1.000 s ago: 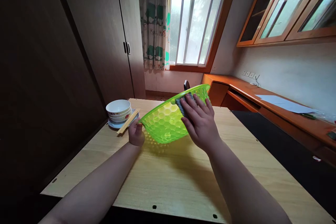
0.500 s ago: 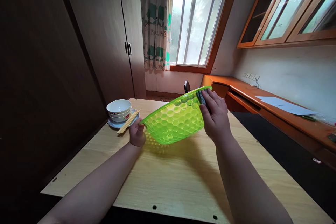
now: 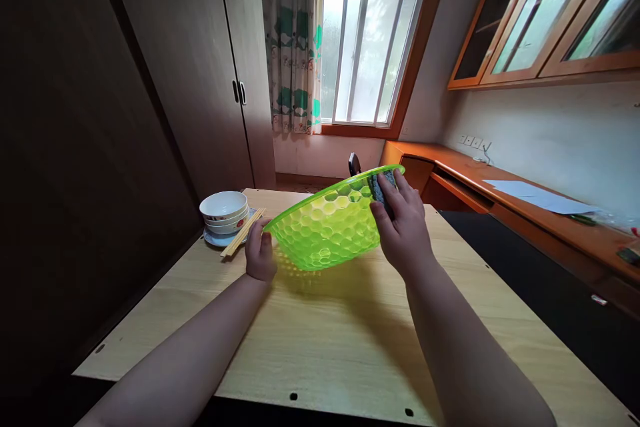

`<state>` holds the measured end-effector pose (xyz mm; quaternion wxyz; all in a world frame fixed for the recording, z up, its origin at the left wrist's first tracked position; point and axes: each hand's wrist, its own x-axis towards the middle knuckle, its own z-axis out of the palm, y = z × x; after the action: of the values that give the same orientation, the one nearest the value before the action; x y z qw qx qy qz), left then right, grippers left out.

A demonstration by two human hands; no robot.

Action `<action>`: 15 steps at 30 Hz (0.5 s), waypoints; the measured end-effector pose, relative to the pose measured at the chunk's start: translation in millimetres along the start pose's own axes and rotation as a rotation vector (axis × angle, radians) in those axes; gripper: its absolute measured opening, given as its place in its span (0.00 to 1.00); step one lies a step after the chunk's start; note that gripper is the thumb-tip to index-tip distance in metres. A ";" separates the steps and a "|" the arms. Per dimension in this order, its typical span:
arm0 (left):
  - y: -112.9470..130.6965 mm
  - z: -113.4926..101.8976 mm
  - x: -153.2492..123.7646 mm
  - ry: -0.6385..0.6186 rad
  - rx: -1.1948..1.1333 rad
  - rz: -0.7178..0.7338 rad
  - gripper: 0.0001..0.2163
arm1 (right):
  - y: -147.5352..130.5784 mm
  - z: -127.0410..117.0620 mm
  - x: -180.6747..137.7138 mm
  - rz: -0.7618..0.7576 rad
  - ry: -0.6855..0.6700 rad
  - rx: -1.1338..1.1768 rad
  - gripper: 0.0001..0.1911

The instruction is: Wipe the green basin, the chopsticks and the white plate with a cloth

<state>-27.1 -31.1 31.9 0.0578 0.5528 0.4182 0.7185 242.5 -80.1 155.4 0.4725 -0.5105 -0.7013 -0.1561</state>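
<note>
A translucent green plastic basin (image 3: 325,230) with a honeycomb pattern is held tilted above the wooden table (image 3: 320,340), its right side higher. My left hand (image 3: 261,253) is closed on the basin's left rim, thumb toward me. Against the outer wall near the right rim, my right hand (image 3: 406,223) presses a dark grey scouring sponge (image 3: 381,188), its fingers closed over it. To the left stands a stack of white bowls (image 3: 224,207) on a blue-and-white plate (image 3: 213,237). Several wooden chopsticks (image 3: 243,235) lean on the plate's edge, close to my left hand.
A dark wardrobe (image 3: 165,67) rises along the left. Behind the table are a window (image 3: 370,47), a patterned curtain (image 3: 294,47) and part of a dark chair (image 3: 354,163). On the right runs an orange desk (image 3: 450,160) with white paper (image 3: 540,196), under wall cabinets (image 3: 545,20).
My right hand and the sponge have slid slightly left along the basin's outer wall. The basin stays tilted in my left hand. The whole view has shifted a little.
</note>
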 end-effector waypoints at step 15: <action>18.5 -9.7 0.8 -0.075 -0.057 -0.057 0.25 | -37.6 -0.8 -13.9 -0.188 -0.062 -0.093 0.30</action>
<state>-28.6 -47.8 44.4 0.1098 0.5652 0.4107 0.7070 210.8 -104.7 154.2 0.4099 -0.4681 -0.7524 -0.2163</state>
